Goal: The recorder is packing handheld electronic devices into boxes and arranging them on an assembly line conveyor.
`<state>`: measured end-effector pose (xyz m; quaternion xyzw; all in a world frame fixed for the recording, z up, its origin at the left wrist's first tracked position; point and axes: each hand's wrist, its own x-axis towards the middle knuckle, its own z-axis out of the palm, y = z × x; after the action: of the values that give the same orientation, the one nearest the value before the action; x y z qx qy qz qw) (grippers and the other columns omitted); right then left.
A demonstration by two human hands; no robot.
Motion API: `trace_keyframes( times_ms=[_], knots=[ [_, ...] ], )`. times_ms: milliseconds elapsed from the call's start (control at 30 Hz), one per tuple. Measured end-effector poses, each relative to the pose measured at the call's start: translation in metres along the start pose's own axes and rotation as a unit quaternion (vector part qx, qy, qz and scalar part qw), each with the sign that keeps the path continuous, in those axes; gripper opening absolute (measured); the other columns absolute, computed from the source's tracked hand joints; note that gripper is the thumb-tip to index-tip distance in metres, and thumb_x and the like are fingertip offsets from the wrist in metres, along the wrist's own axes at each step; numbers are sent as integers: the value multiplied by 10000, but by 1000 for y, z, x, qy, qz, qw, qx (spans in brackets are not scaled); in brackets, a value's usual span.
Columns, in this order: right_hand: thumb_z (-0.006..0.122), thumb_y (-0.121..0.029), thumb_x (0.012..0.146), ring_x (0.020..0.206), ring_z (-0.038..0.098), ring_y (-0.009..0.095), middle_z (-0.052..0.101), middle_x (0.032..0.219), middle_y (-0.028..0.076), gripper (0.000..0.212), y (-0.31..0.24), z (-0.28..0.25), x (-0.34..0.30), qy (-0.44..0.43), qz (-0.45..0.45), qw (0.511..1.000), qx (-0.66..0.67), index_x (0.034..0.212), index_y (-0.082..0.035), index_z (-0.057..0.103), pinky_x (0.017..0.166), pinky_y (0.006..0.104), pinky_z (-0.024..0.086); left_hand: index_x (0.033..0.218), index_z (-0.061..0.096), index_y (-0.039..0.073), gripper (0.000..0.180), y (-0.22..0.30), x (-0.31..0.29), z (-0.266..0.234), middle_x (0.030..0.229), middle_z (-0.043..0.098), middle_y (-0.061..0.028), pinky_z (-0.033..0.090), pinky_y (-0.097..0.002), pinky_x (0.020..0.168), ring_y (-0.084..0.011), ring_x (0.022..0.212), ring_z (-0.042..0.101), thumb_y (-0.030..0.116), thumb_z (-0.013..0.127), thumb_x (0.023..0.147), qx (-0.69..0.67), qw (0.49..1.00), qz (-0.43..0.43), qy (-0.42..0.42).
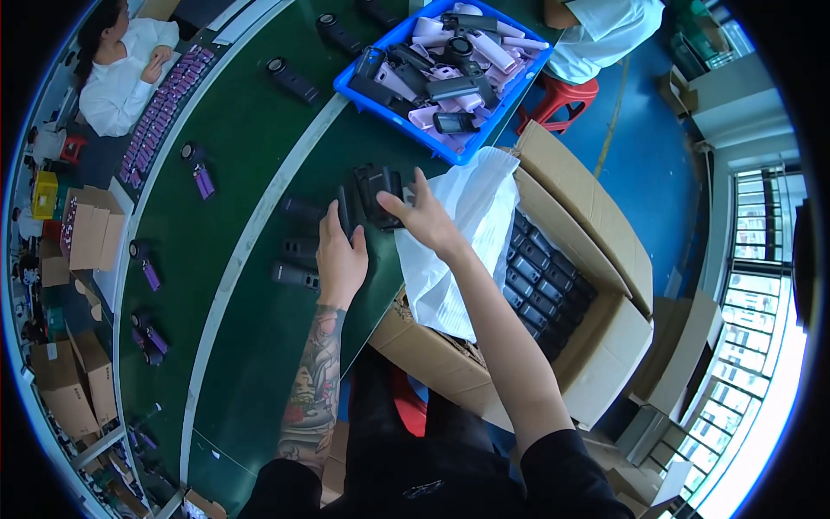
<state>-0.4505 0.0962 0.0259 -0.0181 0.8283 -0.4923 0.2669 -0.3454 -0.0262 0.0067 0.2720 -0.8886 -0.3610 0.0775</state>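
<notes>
At the green table's near right side, a group of black plastic housings (378,192) stands between my two hands. My left hand (343,264), coming from a tattooed forearm, has its fingers and thumb on either side of a slim black housing (347,210). To its right, my right hand (430,221) is spread, its thumb against or just over the group's right side; contact is hard to tell. Left of my left hand lie several more dark housings (296,275) in a column. An open cardboard box (596,346) beside the table holds rows of black housings (536,272).
A blue bin (458,154) heaped with black and lilac parts stands beyond my hands. White plastic sheeting (441,277) hangs over the box's near edge. Black and purple handheld devices (201,177) lie along the green belt (233,173). One person sits at far left, another beyond the bin on a red stool (562,104).
</notes>
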Motion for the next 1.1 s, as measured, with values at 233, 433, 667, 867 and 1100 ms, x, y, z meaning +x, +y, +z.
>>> trace_keyframes(
  times_ms=[233,433,667,867,1100],
  knots=[
    [691,-225,869,1237,525,450,527,1354,286,705,124,-42,-75,391,-85,873,-279,1489,-114,377,1026,485,436,1359,523,77,482,13,3,17,1508,394,-186,329,-570,1088,-408,1384,363,187,624,901,107,959,262,23],
    [628,-183,920,1008,635,386,654,1154,231,462,169,-40,-138,190,120,971,-82,1344,-28,535,889,419,499,1343,553,102,473,8,22,45,1569,325,-159,172,-623,1150,-389,1457,258,256,619,901,191,912,360,-47],
    [534,-161,988,1048,588,280,585,1220,187,397,173,-174,-358,559,159,733,354,1356,-16,515,926,385,494,1374,535,125,475,-8,29,45,1581,295,-182,114,-614,1173,-377,1494,183,236,604,917,268,893,358,-52],
    [450,-60,1014,1059,588,302,562,1197,195,333,276,-303,-628,722,11,502,476,1334,33,461,932,459,544,1367,527,134,426,4,18,48,1568,320,-159,168,-623,1171,-373,1489,204,176,596,949,259,886,383,-24],
    [428,-27,927,1037,609,317,571,1187,215,386,290,-433,-883,888,-30,376,264,1300,52,485,890,421,553,1299,559,131,335,-16,-66,11,1455,455,-124,249,-502,1176,-347,1434,322,131,573,965,312,896,315,-25]
  ],
)
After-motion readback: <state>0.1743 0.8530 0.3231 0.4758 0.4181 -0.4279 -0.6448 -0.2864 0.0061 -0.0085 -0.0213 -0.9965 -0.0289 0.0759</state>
